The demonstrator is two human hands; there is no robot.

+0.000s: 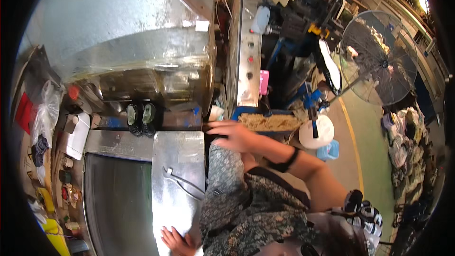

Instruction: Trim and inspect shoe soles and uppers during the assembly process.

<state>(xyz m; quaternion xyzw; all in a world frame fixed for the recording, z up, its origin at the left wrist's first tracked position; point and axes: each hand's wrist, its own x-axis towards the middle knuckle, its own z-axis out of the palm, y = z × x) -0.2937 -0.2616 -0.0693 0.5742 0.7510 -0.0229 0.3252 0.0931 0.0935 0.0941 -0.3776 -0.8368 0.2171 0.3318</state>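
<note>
Metal plate (177, 180): flat on the surface, near centre, thin wire tool lying on it. My left hand (174, 241) rests spread at its near edge; my right hand (232, 135), fingers extended, blurred, hovers past its far right corner. I judge steady pressure advisable.

- The right forearm is bare, with no sleeve in view, and ends in the right hand (232, 135) near the middle of the frame.
- A black band (284, 161) circles the right wrist.
- A grey and dark mottled patterned garment (237, 208) fills the lower middle of the frame.
- The left hand (174, 241) shows bare at the bottom edge.
</note>
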